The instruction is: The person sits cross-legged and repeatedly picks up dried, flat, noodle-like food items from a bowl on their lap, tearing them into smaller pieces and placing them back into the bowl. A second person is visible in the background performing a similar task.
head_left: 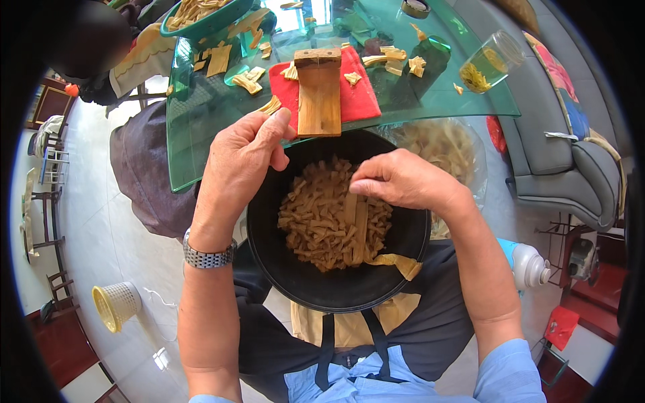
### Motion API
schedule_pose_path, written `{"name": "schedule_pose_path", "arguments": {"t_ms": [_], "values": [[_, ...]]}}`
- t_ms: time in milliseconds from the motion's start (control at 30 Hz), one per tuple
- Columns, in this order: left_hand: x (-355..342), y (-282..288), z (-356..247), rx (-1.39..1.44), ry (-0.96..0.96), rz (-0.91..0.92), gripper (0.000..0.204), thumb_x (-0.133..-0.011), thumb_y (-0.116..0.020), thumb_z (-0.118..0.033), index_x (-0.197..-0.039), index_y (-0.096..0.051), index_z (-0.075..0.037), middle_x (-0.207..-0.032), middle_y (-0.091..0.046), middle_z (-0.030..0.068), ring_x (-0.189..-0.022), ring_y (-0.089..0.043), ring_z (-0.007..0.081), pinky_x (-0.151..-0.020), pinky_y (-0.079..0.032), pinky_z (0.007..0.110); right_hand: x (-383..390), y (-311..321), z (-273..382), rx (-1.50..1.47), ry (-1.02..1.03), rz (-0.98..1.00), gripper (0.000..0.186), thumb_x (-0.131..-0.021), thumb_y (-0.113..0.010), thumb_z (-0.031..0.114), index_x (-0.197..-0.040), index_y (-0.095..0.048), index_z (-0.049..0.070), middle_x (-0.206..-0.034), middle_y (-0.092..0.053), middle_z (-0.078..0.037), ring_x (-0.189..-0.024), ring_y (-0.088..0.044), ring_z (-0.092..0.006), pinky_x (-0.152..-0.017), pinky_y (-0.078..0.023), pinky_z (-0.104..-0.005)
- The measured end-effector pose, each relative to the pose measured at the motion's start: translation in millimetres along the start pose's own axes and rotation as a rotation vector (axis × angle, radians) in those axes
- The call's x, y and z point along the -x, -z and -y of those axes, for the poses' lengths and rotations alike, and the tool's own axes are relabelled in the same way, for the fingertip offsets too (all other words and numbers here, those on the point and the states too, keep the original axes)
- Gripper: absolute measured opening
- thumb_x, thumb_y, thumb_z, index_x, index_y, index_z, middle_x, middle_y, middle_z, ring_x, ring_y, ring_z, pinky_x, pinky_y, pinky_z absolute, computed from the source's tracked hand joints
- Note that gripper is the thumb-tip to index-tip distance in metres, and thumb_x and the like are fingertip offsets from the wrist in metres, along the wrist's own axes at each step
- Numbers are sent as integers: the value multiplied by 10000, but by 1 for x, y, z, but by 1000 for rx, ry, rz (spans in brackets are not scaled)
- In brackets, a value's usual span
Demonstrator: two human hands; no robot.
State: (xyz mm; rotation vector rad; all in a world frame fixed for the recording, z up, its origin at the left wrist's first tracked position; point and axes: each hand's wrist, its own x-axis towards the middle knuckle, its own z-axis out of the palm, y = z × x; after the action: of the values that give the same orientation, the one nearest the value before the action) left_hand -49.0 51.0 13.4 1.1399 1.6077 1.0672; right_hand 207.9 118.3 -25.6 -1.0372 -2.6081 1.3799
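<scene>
- The right hand point(396, 180) has a narrow grip, thumb and fingertips pinched on the upper end of a pale strip point(351, 209).
- That strip is inside the black basin point(264, 235), over a heap of cut pieces point(312, 232); its long axis runs front to back, lower end pointing toward the person.
- The left hand point(259, 142) is also pinched narrow near the table point(215, 127); whether its grip holds the fan-shaped piece point(271, 105) beside it, I cannot tell.
- Marks on the red packet point(562, 328) at lower right are too small to read.
</scene>
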Motion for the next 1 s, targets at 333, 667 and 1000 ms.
{"name": "schedule_pose_path", "arguments": {"t_ms": [333,667,1000], "values": [[11,0,-2,-201,-67,55,336,-1050,-663,-316,-907,-688,-13,-686,-615,-15,-647,-550,52,-610,-450,242,-37,-79,-48,670,-32,320,272,-913,-650,183,-1158,-732,100,-1098,-734,-152,-1047,-705,-364,-895,-553,-459],[15,6,0,-271,-133,95,310,-1039,-676,-269,-942,-686,25,-717,-640,36,-662,-574,91,-633,-501,289,-50,-135,-103,930,66,180,344,-980,-548,245,-1252,-733,145,-1379,-641,-117,-1365,-532,-312,-1172,-376,-493],[24,-6,13,-252,-225,280,388,-977,-759,-324,-1188,-671,-11,-989,-721,112,-877,-663,153,-794,-549,315,-24,-44,-2,-295,123,-13,271,-1009,-672,294,-1126,-687,50,-904,-714,-105,-861,-675,-198,-817,-537,-372]]}}
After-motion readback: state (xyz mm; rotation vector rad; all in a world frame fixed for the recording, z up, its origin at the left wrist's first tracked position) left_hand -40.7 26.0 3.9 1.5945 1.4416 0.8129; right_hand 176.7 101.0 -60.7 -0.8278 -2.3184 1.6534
